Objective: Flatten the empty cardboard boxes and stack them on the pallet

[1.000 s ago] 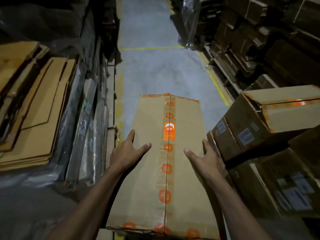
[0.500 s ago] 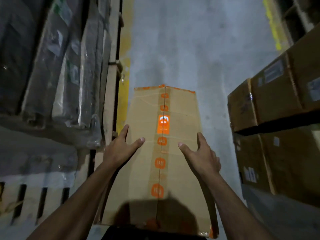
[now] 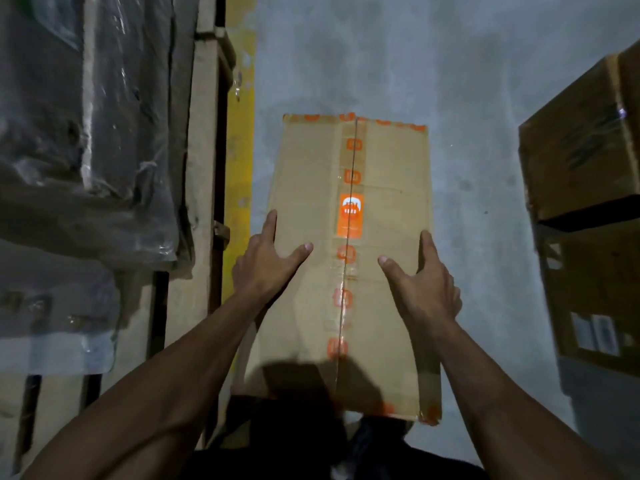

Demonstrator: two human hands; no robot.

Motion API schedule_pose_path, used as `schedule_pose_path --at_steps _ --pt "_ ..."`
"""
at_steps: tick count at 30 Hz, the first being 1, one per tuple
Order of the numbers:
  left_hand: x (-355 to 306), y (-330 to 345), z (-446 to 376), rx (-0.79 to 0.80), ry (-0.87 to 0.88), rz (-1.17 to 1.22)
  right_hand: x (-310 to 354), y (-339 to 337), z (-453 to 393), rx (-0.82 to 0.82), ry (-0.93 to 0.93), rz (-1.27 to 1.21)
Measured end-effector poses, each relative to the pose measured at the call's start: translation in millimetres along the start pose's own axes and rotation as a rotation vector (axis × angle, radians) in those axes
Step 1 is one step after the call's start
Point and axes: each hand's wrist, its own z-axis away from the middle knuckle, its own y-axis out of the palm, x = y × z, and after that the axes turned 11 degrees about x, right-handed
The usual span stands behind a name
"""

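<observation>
Gripping a long cardboard box [image 3: 353, 258] by its two long sides, the person is holding it lengthwise out in front over the grey concrete floor [image 3: 467, 168]. The left hand [image 3: 266, 263] is clasping the left edge, thumb spread across the top face and fingers reaching along the side. The right hand [image 3: 424, 282] is doing likewise on the right edge. Orange-printed tape [image 3: 350, 216] is running down the box's centre seam. Plastic-wrapped stock on a pallet [image 3: 86, 133] is lying along the left, beside a yellow floor line [image 3: 239, 168]; stacked brown cartons [image 3: 588, 161] are standing at right.
</observation>
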Motion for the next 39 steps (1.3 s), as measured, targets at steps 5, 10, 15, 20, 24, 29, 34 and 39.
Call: schedule_pose_path --at_steps 5,10,15,20,24,29,34,39 --pt "31.6 44.1 -33.8 -0.06 0.058 -0.013 -25.5 45.7 -29.6 -0.078 -0.006 0.058" --pt "46.3 55.5 -40.9 -0.111 0.121 0.013 -33.8 60.3 -35.5 -0.103 -0.036 0.077" --pt "43.5 56.4 -33.4 -0.063 0.119 0.006 -29.7 67.3 -20.6 -0.104 0.015 0.112" --pt "65.2 62.4 3.4 0.036 0.159 -0.058 -53.1 76.3 17.3 -0.035 0.019 0.206" --pt "99.2 78.9 48.2 0.087 0.199 -0.168 -85.7 94.6 58.2 0.01 0.032 0.286" --pt "129.2 92.8 93.5 0.123 0.288 -0.256 -110.3 112.8 101.1 0.014 -0.018 0.308" --pt "149.2 96.6 101.3 0.261 0.329 -0.308 -129.0 112.3 112.7 0.108 -0.063 0.434" --pt "152.8 108.9 87.3 0.147 0.341 -0.25 -134.9 123.3 96.5 0.01 -0.086 0.374"
